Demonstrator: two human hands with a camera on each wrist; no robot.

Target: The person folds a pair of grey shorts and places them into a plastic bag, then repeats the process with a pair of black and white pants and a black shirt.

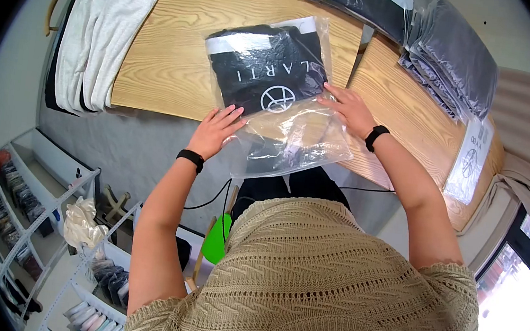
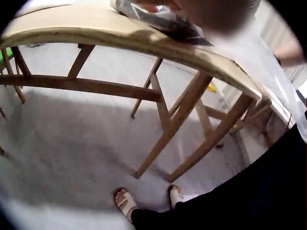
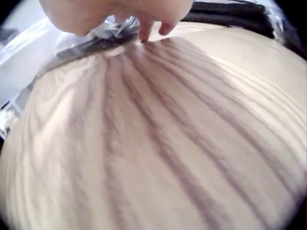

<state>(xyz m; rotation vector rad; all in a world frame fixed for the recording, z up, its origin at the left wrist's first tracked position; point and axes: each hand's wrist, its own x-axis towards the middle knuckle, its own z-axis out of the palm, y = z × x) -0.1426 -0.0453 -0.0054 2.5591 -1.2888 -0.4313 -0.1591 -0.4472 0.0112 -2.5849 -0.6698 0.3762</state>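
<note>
A clear plastic bag [image 1: 293,144] holds a folded black garment [image 1: 259,68] with white lettering and a round logo over it. It lies flat on the wooden table [image 1: 168,45], its bare lower end hanging past the near edge. My left hand [image 1: 217,131] rests its extended fingertips at the garment's lower left corner. On the other side, my right hand [image 1: 353,111] touches the bag's right edge with fingers stretched out. The right wrist view shows that hand [image 3: 115,14] low over the wood, fingertips down at the bag's side.
Packed dark garments [image 1: 448,55] are stacked at the back right, beside another bagged pile [image 1: 359,7]. A white printed packet [image 1: 470,161] lies at the table's right end. Light grey trousers [image 1: 108,32] drape over the left end. White shelving [image 1: 46,220] stands lower left.
</note>
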